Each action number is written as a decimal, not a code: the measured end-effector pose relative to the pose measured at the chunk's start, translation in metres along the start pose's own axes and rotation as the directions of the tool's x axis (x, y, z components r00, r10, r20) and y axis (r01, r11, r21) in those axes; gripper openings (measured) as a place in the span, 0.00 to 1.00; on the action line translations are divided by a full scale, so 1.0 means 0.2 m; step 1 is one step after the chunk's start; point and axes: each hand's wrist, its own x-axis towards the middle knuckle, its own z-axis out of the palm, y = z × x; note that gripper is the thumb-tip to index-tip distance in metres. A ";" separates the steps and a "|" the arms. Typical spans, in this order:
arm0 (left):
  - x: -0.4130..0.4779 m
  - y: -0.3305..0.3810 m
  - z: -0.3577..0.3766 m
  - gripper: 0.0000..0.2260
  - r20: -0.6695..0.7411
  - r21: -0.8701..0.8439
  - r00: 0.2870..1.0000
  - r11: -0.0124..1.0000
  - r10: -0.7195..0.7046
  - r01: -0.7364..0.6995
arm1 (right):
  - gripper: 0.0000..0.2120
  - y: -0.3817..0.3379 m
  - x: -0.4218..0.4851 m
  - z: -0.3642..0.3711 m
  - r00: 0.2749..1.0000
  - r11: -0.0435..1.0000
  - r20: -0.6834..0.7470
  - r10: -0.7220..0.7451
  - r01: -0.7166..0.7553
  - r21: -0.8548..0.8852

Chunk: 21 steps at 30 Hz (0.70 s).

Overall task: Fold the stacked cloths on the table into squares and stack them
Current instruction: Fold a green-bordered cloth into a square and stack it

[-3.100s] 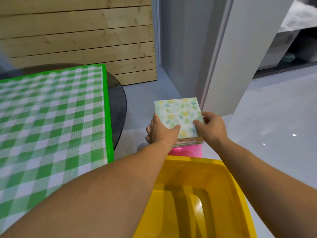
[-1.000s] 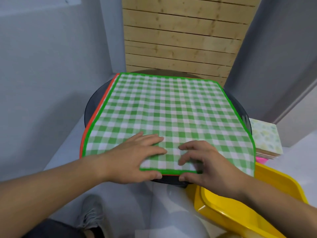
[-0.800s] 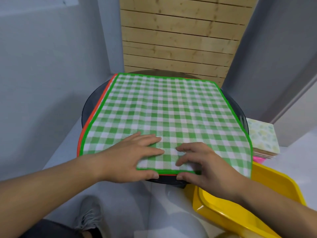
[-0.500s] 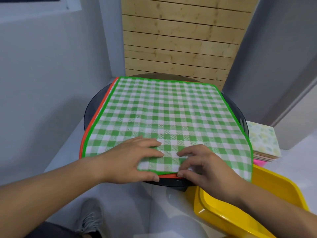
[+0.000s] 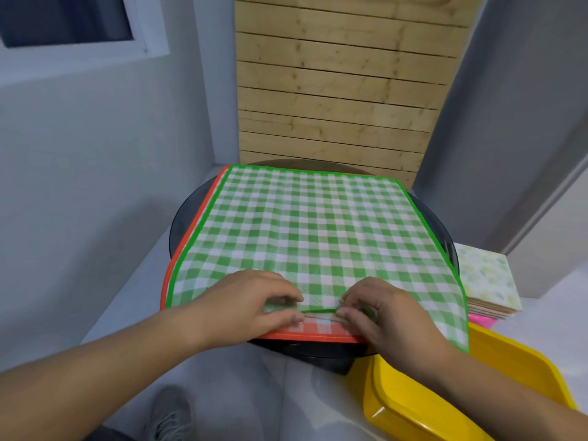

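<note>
One yellow tub (image 5: 515, 351) beside round table (image 5: 183, 218)

The green checked cloth (image 5: 311, 230) is matt woven fabric, like the orange cloth (image 5: 313, 329) under it. The dark table (image 5: 184, 227) and yellow plastic tub (image 5: 401, 405) look smooth and glossy. The wall planks (image 5: 334, 90) are bare, knotty wood.

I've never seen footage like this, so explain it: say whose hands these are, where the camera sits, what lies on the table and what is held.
No machine here: a person works bare-handed, and one camera on their head looks down at the hands. On the round dark table lies a green cloth over an orange cloth. The left hand and right hand each pinch the green cloth's near edge, raised enough to show orange beneath. Right of the table sit a folded stack and a yellow tub.
</note>
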 end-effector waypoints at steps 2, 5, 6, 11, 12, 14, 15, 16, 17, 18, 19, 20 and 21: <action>0.00 0.01 -0.01 0.14 -0.001 -0.018 1.000 1.000 0.012 -0.012 | 0.13 0.01 0.00 0.01 1.000 0.999 0.002 -0.013 0.013 -0.047; 0.00 0.02 -0.02 0.10 -0.032 -0.058 0.999 0.998 0.009 -0.010 | 0.18 0.02 -0.01 0.01 0.997 0.982 -0.014 -0.078 0.075 -0.171; 0.00 0.02 -0.02 0.09 -0.039 -0.067 0.999 0.998 0.002 -0.005 | 0.19 0.02 -0.01 0.01 0.995 0.977 -0.019 -0.095 0.090 -0.193; 0.00 0.02 -0.03 0.08 -0.117 -0.061 0.993 0.998 0.001 -0.009 | 0.19 0.00 0.00 -0.02 0.983 0.960 -0.088 -0.159 0.134 -0.246; 0.00 0.02 -0.04 0.08 -0.142 -0.053 0.990 0.999 0.005 -0.012 | 0.19 -0.01 0.01 -0.04 0.978 0.954 -0.112 -0.175 0.140 -0.267; 0.01 0.03 -0.07 0.11 -0.190 -0.036 0.982 0.999 0.024 -0.032 | 0.18 -0.02 0.03 -0.08 0.966 0.937 -0.157 -0.208 0.150 -0.317; 0.02 0.04 -0.09 0.13 -0.219 -0.030 0.975 0.998 0.039 -0.047 | 0.18 -0.03 0.04 -0.10 0.959 0.929 -0.176 -0.221 0.152 -0.337; 0.02 0.05 -0.11 0.14 -0.246 -0.024 0.968 0.998 0.050 -0.058 | 0.18 -0.04 0.05 -0.12 0.953 0.925 -0.194 -0.231 0.153 -0.349; 0.04 0.06 -0.14 0.13 -0.266 -0.015 0.962 0.998 0.056 -0.062 | 0.18 -0.04 0.06 -0.14 0.950 0.924 -0.207 -0.233 0.150 -0.352; 0.05 0.06 -0.16 0.11 -0.282 -0.008 0.958 0.998 0.056 -0.061 | 0.17 -0.05 0.07 -0.16 0.949 0.925 -0.216 -0.230 0.144 -0.352; 0.07 0.07 -0.19 0.09 -0.297 -0.003 0.953 0.998 0.055 -0.058 | 0.16 -0.05 0.08 -0.18 0.948 0.924 -0.221 -0.228 0.139 -0.357; 0.09 0.07 -0.23 0.09 -0.315 0.005 0.947 0.998 0.060 -0.061 | 0.15 -0.05 0.10 -0.21 0.945 0.919 -0.230 -0.232 0.135 -0.371; 0.12 0.08 -0.27 0.09 -0.331 0.020 0.941 0.997 0.074 -0.071 | 0.14 -0.05 0.11 -0.24 0.938 0.909 -0.245 -0.246 0.135 -0.394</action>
